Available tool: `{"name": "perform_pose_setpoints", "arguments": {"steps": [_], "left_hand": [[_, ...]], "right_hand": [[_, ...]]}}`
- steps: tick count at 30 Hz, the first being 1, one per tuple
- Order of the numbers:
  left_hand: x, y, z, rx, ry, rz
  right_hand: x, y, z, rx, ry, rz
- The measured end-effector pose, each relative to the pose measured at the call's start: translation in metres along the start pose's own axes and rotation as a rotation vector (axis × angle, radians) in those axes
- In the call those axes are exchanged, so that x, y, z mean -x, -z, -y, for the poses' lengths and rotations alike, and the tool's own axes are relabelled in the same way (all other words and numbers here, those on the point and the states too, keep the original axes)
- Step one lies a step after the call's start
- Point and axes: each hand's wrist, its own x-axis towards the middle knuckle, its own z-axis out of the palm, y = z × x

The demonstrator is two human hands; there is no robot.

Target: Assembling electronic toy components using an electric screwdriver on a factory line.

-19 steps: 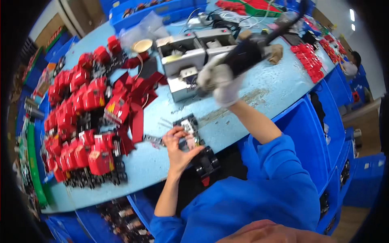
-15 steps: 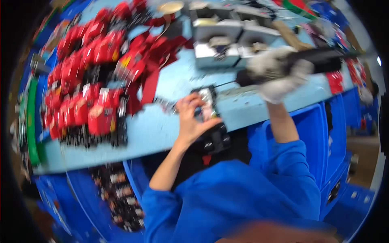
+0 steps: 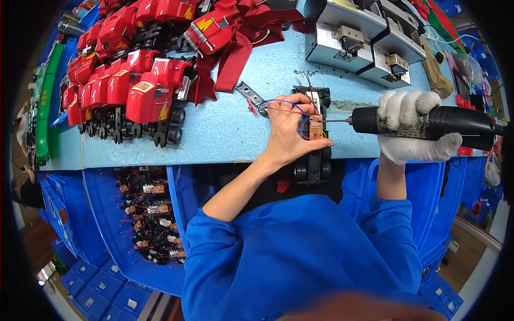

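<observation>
My bare left hand (image 3: 286, 131) grips a black wheeled toy chassis (image 3: 313, 172) at the table's front edge, fingers on its far left side and thumb across it. A small orange-brown circuit board (image 3: 316, 128) sits on the chassis, with blue, red and yellow wires around it. In a white knitted glove, my right hand (image 3: 407, 111) is wrapped round a black electric screwdriver (image 3: 468, 125) held level. Its thin bit (image 3: 336, 121) points left and reaches the board's right edge; whether the tip touches cannot be made out. A grey perforated metal strip (image 3: 248, 92) lies beyond my left hand.
Rows of red toy truck bodies (image 3: 143, 96) fill the table's left, beside crumpled red cloth strips (image 3: 235, 61). Silver metal fixtures (image 3: 342, 53) stand at the back right. Below the front edge, a blue bin (image 3: 120, 251) holds several wired black chassis (image 3: 155, 214).
The view has shifted and sharpened. The screwdriver has swung from tilted to level, its bit now at the board rather than the chassis's far end. My left hand still grips the chassis.
</observation>
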Motion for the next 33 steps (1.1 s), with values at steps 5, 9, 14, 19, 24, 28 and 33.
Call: {"name": "perform_pose_setpoints", "arguments": {"steps": [5, 9, 14, 19, 24, 28, 33], "left_hand": [[0.002, -0.007, -0.001, -0.043, 0.039, -0.027], [0.001, -0.006, -0.005, -0.065, 0.045, -0.037], [0.000, -0.006, -0.005, -0.070, 0.041, -0.056], [-0.001, -0.008, -0.006, -0.086, 0.087, -0.037], [-0.002, -0.008, -0.007, -0.087, 0.093, -0.027], [-0.002, -0.006, -0.007, -0.083, 0.096, -0.014], [-0.002, -0.009, -0.006, -0.077, 0.072, -0.015]], "right_hand": [[0.000, -0.002, -0.004, 0.033, 0.011, -0.016], [0.000, -0.006, -0.004, 0.083, -0.022, -0.067], [-0.001, -0.005, -0.003, 0.143, -0.032, -0.083], [-0.002, 0.001, -0.006, 0.037, -0.013, 0.051], [0.000, 0.001, -0.011, 0.056, -0.021, 0.020], [-0.001, 0.003, -0.014, 0.090, -0.019, 0.020], [-0.007, -0.001, -0.013, 0.128, -0.052, 0.083]]}}
